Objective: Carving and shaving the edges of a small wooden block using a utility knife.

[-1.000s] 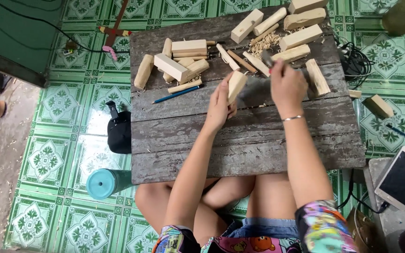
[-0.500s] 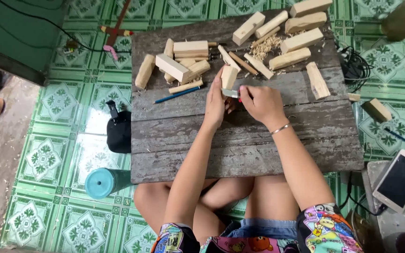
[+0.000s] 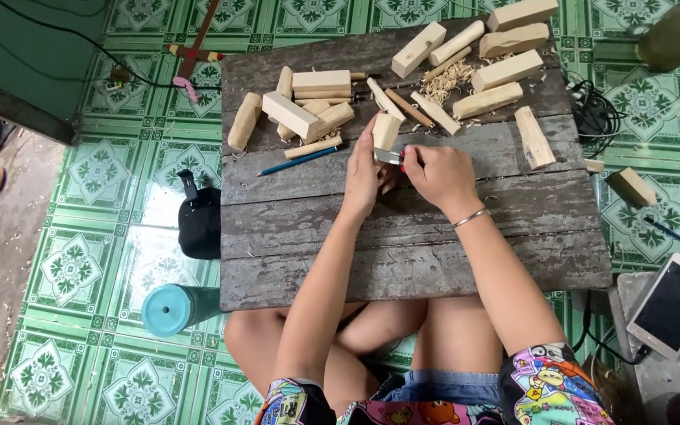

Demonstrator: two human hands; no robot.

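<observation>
Near the middle of the weathered grey plank counter point(image 3: 403, 236), the left hand point(image 3: 365, 177) has its grip wrapped around a small pale wooden block point(image 3: 386, 131), standing it upright. The right hand point(image 3: 437, 173), a thin metal bangle point(image 3: 470, 218) on its wrist, pinches a small metal blade point(image 3: 388, 157) whose tip touches the block's lower end. A blue pencil point(image 3: 299, 160) lies just left of the hands, and more pale cut wooden blocks point(image 3: 302, 114) with curled shavings point(image 3: 448, 79) crowd the far edge.
</observation>
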